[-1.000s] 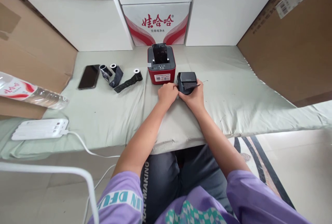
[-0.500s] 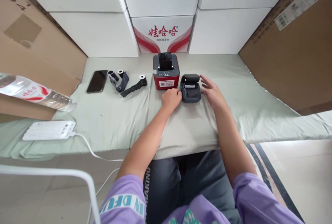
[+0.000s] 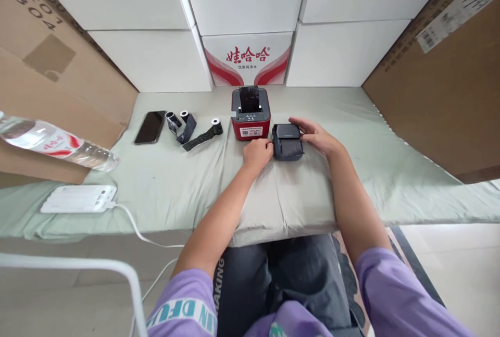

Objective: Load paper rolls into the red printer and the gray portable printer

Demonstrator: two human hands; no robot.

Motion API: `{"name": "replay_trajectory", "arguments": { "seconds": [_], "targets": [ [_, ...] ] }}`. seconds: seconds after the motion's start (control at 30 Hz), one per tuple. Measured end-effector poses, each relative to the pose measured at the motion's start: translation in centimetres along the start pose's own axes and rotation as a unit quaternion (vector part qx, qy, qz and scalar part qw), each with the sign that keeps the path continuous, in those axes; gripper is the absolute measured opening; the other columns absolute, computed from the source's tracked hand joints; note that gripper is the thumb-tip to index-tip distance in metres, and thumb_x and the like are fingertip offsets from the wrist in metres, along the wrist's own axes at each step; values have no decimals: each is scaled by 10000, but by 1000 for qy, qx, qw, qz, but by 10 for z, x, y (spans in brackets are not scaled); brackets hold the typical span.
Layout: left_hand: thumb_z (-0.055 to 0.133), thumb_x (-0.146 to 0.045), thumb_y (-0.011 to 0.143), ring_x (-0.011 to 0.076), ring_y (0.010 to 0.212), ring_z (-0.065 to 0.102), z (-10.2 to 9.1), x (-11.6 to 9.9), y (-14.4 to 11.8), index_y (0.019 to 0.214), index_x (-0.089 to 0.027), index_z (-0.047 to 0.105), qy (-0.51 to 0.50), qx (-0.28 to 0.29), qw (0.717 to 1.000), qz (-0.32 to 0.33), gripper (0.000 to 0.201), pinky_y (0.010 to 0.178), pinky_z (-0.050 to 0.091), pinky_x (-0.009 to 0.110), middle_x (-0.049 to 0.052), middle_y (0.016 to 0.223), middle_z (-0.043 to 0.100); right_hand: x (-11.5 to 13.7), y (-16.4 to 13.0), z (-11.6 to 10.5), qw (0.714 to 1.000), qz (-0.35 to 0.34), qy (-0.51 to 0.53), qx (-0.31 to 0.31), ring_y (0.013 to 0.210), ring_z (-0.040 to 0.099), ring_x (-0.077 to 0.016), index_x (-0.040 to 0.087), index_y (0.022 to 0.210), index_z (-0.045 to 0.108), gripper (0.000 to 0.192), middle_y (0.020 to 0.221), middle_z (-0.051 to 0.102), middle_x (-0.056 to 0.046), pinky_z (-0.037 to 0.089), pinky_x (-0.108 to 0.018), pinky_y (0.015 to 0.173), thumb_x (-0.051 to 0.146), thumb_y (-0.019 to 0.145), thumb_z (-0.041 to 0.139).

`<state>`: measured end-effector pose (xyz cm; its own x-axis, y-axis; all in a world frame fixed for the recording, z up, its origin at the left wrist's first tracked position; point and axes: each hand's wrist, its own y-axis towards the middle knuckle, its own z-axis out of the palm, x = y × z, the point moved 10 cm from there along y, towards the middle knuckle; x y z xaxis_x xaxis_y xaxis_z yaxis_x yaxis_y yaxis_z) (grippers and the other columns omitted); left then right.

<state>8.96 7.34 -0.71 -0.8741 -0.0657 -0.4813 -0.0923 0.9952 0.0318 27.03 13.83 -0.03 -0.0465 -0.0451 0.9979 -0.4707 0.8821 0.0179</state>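
White boxes [image 3: 148,58] wall in the far side of a table under a pale green cloth [image 3: 175,181], with brown cartons [image 3: 437,66] at left and right.

Right hand [image 3: 318,136] reaches in from the right with its fingers [image 3: 299,122] spread loosely, the tips on the far right corner of the dark printer [image 3: 288,141]; whether they press down or only rest there cannot be told. Left hand [image 3: 258,152] is curled into a loose fist, its knuckles against the printer's near left edge, pinching nothing that shows.

So the dark printer sits between the two hands, lid shut, at the table's middle just past the padded near edge. It is roughly square, slightly longer from near to far. It lies just right of the left fist and just left of the right palm; both hands touch it, the right one covering more of its top.

Touching or almost touching its far left corner stands the red printer [image 3: 250,118], its lid up and the paper bay open. Farther left lie three small rolls [image 3: 191,126] with dark strips trailing, then a black phone [image 3: 150,127] face up. Nearer and far left are a water bottle [image 3: 54,144] on its side and a white power strip [image 3: 78,199] with its cable running off the near edge.
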Motion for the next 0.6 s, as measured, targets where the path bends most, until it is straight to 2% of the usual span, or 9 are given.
{"name": "replay_trajectory", "arguments": {
  "seconds": [0.07, 0.13, 0.2, 0.3, 0.43, 0.53, 0.6],
  "targets": [
    [436, -309, 941, 277, 1013, 739, 0, 1, 0, 991, -279, 815, 2, -3, 1000, 0, 383, 803, 505, 352, 79, 1021, 813, -2, -1, -2, 1000, -3, 13, 8, 1531, 458, -258, 307, 1258, 701, 701, 1544, 605, -1, 282, -447, 1326, 129, 580, 697],
    [442, -316, 943, 280, 1025, 736, 0, 1, 0, 1005, -277, 818, 4, -6, 1000, -1, 384, 813, 507, 352, 84, 1033, 813, -4, 1, -5, 1000, -8, 27, -12, 1479, 515, -263, 303, 1221, 710, 633, 1482, 655, -9, 333, -445, 1299, 173, 602, 731],
    [444, -317, 940, 282, 1027, 734, 1, 2, 1, 1002, -275, 820, 1, -7, 1000, -1, 384, 815, 507, 354, 87, 1032, 813, -8, 5, -10, 997, -4, 41, -57, 1376, 599, -262, 295, 1187, 708, 526, 1371, 714, -26, 427, -442, 1227, 281, 663, 759],
    [445, -312, 930, 283, 1021, 732, 1, 3, 1, 998, -276, 822, -4, -8, 1000, -2, 385, 804, 501, 354, 82, 1027, 814, -20, 9, -21, 986, 16, 55, -157, 1110, 702, -228, 274, 1125, 686, 436, 1147, 750, -41, 558, -400, 1024, 485, 751, 759],
    [446, -310, 923, 284, 1033, 729, 1, 4, 1, 1009, -279, 824, -5, -9, 1000, -1, 388, 804, 495, 353, 76, 1045, 815, -26, 7, -30, 964, 1, 41, -264, 808, 646, -161, 233, 897, 638, 340, 879, 688, -16, 553, -318, 794, 499, 750, 789],
    [448, -312, 930, 279, 1057, 725, 1, 4, 1, 1037, -286, 822, -6, -4, 1000, -1, 391, 822, 500, 347, 73, 1071, 816, -18, 5, -28, 961, -22, -16, -274, 687, 543, -133, 223, 730, 579, 282, 703, 575, 27, 520, -300, 742, 419, 756, 780],
    [449, -316, 936, 277, 1065, 724, 1, 4, 1, 1045, -289, 821, -2, 0, 1000, -3, 388, 834, 504, 343, 73, 1079, 815, -14, 3, -25, 964, -18, -46, -260, 668, 518, -132, 220, 689, 568, 242, 669, 540, 32, 516, -302, 743, 365, 764, 746]
  ]
}}
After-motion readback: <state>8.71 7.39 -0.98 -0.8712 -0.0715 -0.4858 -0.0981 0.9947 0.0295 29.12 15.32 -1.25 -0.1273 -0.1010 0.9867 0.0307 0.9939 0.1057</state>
